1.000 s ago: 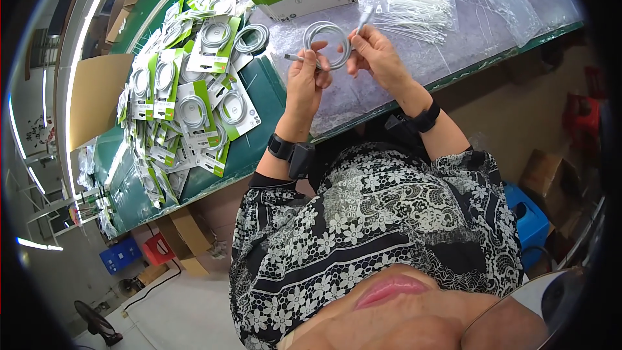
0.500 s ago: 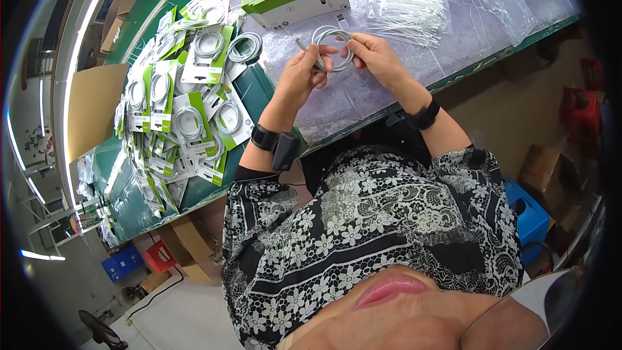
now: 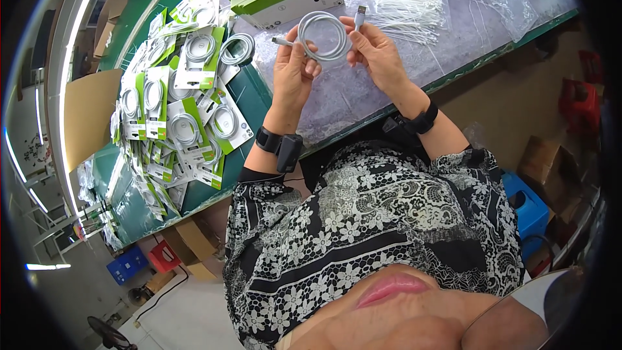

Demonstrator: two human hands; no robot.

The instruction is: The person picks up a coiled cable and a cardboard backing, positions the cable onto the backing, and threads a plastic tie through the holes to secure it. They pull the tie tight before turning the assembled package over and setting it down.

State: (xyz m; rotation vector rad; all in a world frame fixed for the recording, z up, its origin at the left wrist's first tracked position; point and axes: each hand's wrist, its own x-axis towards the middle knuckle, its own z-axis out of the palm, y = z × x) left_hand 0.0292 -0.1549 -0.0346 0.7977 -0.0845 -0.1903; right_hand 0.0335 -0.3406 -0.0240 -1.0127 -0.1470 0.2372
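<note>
A light grey USB cable (image 3: 322,37), wound into a round coil, is held up over the table. My left hand (image 3: 295,68) grips the coil's left side, and a small plug pokes out to the left beside its fingers. At the other side my right hand (image 3: 377,55) pinches the cable just below the larger USB plug, which points up. Left of my hands lies a loose coiled cable (image 3: 237,49), next to a heap of white and green cards (image 3: 197,65) with coiled cables on them.
Behind my hands stands a stack of green and white cards (image 3: 285,1). A clear bag of white cable ties (image 3: 408,0) lies at the back, with an empty plastic bag (image 3: 508,0) to its right. The green table edge (image 3: 447,79) runs in front.
My hands have moved a little apart. The coil now shows as an open ring, higher and slightly left, and the USB plug stands up in my right hand.
</note>
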